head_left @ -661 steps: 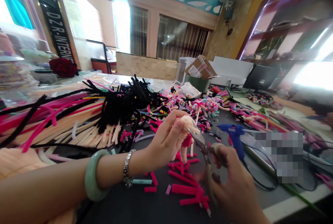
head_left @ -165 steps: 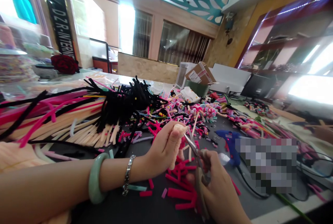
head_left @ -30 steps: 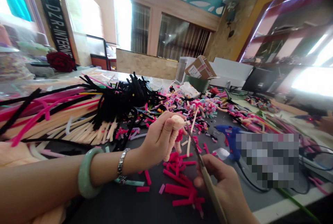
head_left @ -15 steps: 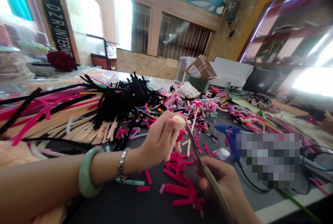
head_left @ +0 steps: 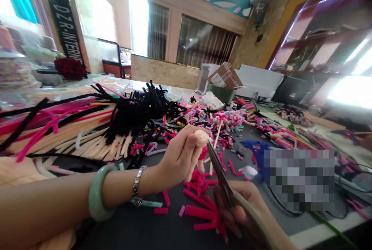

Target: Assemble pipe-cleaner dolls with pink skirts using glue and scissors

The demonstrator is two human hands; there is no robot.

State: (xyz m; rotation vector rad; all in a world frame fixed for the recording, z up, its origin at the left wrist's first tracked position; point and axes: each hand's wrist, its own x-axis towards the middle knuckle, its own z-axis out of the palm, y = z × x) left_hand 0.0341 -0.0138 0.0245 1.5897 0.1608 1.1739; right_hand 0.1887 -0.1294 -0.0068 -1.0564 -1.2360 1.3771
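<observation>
My left hand (head_left: 179,154) pinches a small doll-like piece of bent fuzzy pipe cleaner (head_left: 201,138), with a round cream top, cream strands hanging below and a pink part behind. Scissors (head_left: 218,167) are in my right hand (head_left: 250,197), fingers in the handles. Their blade tips reach the right side of the cream top; whether they touch it I cannot tell. Beneath both hands, cut bright pink pipe cleaner pieces (head_left: 200,212) lie on the dark grey mat (head_left: 139,230).
A blue glue gun (head_left: 257,149) with a cord lies to the right, beside a blurred-out patch. Bundles of black pipe cleaners (head_left: 130,116) and cream pipe cleaners (head_left: 95,147) spread on the left. Behind is a heap of colourful pieces (head_left: 226,116) and a cardboard box (head_left: 225,76).
The lower fingers of my right hand have moved down and out, and the scissors have turned slightly, showing more of the blades. My left hand keeps the pipe cleaner piece almost in place.
</observation>
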